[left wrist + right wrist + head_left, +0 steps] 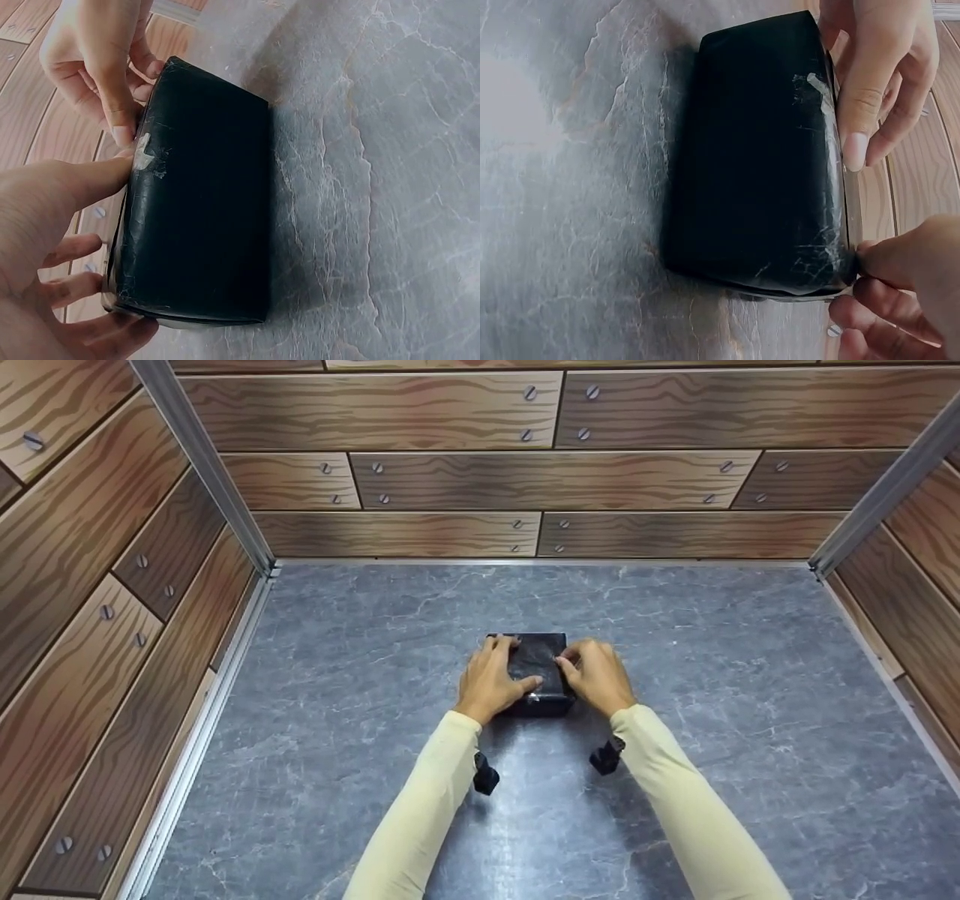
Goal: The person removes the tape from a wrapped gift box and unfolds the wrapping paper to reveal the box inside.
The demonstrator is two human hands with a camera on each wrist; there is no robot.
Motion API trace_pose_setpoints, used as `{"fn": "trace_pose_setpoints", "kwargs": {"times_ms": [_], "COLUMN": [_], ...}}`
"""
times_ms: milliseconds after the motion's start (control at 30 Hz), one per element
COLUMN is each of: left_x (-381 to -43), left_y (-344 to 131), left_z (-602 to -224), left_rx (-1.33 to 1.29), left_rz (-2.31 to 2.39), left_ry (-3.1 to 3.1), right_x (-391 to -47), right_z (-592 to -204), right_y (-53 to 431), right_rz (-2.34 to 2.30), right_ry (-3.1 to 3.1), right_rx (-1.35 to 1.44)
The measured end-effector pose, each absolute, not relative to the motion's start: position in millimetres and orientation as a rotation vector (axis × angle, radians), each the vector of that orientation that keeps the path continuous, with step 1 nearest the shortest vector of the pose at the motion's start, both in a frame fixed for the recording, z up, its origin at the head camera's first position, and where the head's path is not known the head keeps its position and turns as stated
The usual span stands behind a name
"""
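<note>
Pinches a wrapped black rectangular box (535,660) with right hand (600,673), rests spread left hand (487,679) on it, short of grey marbled bench (367,630)'s far edge, with edge work apparently unfinished.

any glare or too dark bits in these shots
Head view: a pale sheen on the grey tabletop below the black box; right wrist view: a washed-out glare patch at the left edge; both wrist views: the box's large facing side is so dark that little detail shows.
</note>
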State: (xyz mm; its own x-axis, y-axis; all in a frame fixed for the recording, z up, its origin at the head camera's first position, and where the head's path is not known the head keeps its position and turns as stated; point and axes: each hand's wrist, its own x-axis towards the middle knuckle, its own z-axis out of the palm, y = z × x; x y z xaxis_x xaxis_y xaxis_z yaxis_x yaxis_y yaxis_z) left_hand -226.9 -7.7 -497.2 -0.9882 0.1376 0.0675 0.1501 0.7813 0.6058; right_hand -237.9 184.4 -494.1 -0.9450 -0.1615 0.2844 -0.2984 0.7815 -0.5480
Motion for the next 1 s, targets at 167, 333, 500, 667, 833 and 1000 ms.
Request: {"fn": "trace_pose_setpoints", "kwargs": {"times_ms": [167, 333, 500, 667, 833, 1000], "left_x": [-226.2, -225.9, -226.4, -226.9, -226.9, -226.5], "left_y": [-7.0, -7.5, -9.1, -10.2, -10.1, -8.5], "left_z": [-497.0, -496.4, -495.4, -495.2, -495.2, -495.2], "left_rx": [-0.248, -0.247, -0.247, -0.242, -0.242, -0.247], "left_rz": [-1.013, -1.007, -0.999, -1.006, -1.017, -1.004], "left_ry": [-2.933, -2.939, -2.954, -2.951, -2.953, -2.957], "right_x": [-237.6, -237.6, -237.4, -236.3, -234.1, -232.5], "right_z": [-497.6, -500.2, -498.6, -495.5, -494.6, -494.2], "right_y": [184.9, 186.1, 187.1, 187.6, 186.3, 186.2], "right_rz": [0.841, 0.858, 0.935, 0.972, 0.914, 0.87], "right_ry": [-2.754, -2.753, -2.736, -2.736, -2.767, -2.753], "right_rx": [0.391, 0.387, 0.373, 0.377, 0.378, 0.358]}}
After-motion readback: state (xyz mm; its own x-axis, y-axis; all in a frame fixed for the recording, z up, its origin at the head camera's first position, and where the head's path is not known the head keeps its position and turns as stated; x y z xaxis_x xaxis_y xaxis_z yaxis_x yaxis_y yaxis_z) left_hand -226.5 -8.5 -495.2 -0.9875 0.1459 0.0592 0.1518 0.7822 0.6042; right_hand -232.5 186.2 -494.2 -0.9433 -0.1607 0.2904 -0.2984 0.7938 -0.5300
